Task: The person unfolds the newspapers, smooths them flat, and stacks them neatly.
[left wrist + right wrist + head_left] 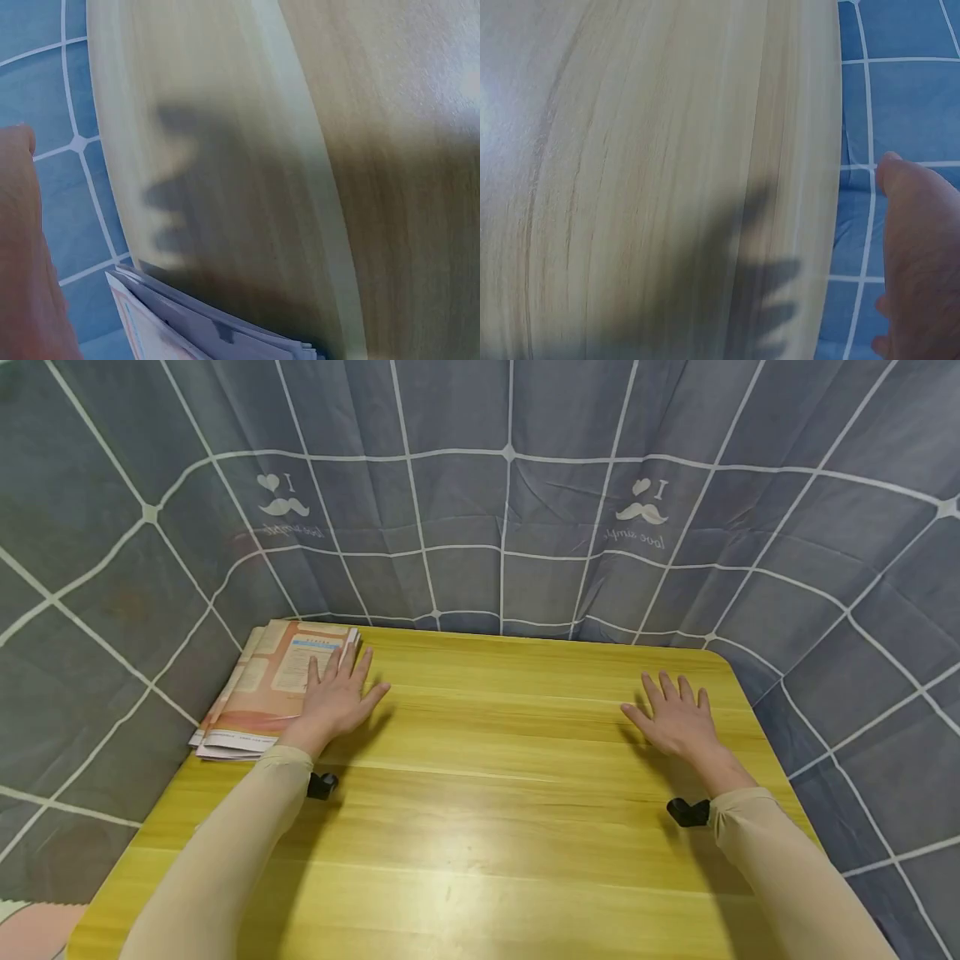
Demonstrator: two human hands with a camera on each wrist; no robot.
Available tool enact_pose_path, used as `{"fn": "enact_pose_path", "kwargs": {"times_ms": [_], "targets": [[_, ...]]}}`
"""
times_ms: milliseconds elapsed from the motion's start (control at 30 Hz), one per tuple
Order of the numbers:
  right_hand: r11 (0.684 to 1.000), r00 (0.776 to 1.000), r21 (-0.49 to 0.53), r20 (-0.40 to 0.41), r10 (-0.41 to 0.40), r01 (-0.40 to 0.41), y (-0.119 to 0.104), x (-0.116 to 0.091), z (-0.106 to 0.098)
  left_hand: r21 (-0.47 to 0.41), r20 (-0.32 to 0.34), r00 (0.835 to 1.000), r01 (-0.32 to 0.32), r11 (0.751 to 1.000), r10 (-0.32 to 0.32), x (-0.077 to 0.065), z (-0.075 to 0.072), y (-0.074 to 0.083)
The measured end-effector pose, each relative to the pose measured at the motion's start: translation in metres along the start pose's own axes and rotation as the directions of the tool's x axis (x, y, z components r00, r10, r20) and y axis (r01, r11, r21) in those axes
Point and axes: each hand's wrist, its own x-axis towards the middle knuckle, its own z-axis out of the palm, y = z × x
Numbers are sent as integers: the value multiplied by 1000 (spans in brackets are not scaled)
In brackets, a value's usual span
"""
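Observation:
In the head view my left hand (335,697) is held above the table with its fingers spread, partly over a stack of printed papers (251,693) at the far left corner. It holds nothing. My right hand (678,718) is over the right part of the table, fingers spread apart and likewise holding nothing. Shadows of both hands fall on the wood. The left wrist view shows the edge of my left hand (26,247) and the side of the paper stack (217,326). Part of my right hand (922,255) appears in the right wrist view.
A yellow wood-grain table (465,760) spans the middle. Grey-blue checked curtains (465,502) with white lines rise behind it and on both sides. Small black wrist mounts (322,786) hang by each cuff. Something pink lies beyond the table's lower left edge.

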Motion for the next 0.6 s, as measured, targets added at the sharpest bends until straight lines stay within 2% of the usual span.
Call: {"fn": "enact_pose_path", "kwargs": {"times_ms": [267, 400, 600], "targets": [[1000, 1000, 5, -18, -16, 17, -7, 4, -1, 4, -7, 1000, -4, 1000, 4, 1, -6, 7], [999, 999, 24, -31, -36, 36, -18, 5, -2, -38, -19, 1000, 3, 999, -4, -1, -10, 8], [988, 988, 106, -120, -99, 112, -41, 8, 2, -90, -35, 999, -3, 996, 0, -10, -21, -1]]}}
